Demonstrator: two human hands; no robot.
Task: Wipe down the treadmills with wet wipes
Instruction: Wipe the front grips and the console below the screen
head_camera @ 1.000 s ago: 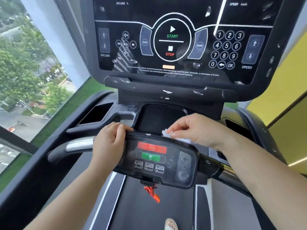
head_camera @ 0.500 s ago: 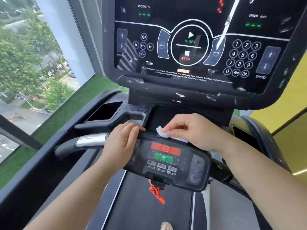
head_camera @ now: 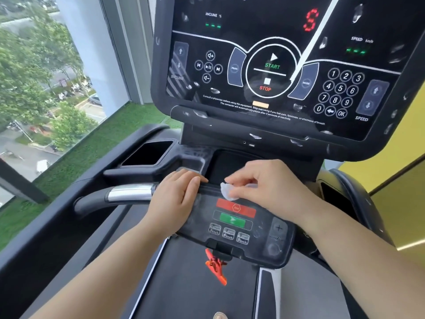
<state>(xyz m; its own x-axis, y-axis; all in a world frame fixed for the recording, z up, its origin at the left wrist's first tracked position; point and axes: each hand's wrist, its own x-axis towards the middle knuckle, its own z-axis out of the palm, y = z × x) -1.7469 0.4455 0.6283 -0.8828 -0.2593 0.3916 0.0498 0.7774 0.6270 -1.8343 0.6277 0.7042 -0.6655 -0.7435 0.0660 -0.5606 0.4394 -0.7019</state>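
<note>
I face a black treadmill with a small lower control panel [head_camera: 255, 229] carrying a red stop button and a green start button. My right hand [head_camera: 264, 183] pinches a crumpled white wet wipe [head_camera: 226, 192] and presses it on the panel's top edge, just above the red button. My left hand [head_camera: 177, 196] lies flat with straight fingers over the panel's left end, where the chrome handlebar [head_camera: 131, 192] meets it. Above stands the large glossy console screen [head_camera: 276, 65] with START, STOP and a number pad.
A red safety clip [head_camera: 216, 265] dangles under the panel over the running belt [head_camera: 195, 295]. Cup-holder recesses sit at the left [head_camera: 149, 153] and right [head_camera: 333, 199]. A floor-length window [head_camera: 46, 88] is on the left, a yellow wall [head_camera: 404, 180] on the right.
My right hand has slid the wipe leftwards along the panel's top edge, and the wipe now reaches down to the red button. My left hand's fingers have flattened over the panel's left end.
</note>
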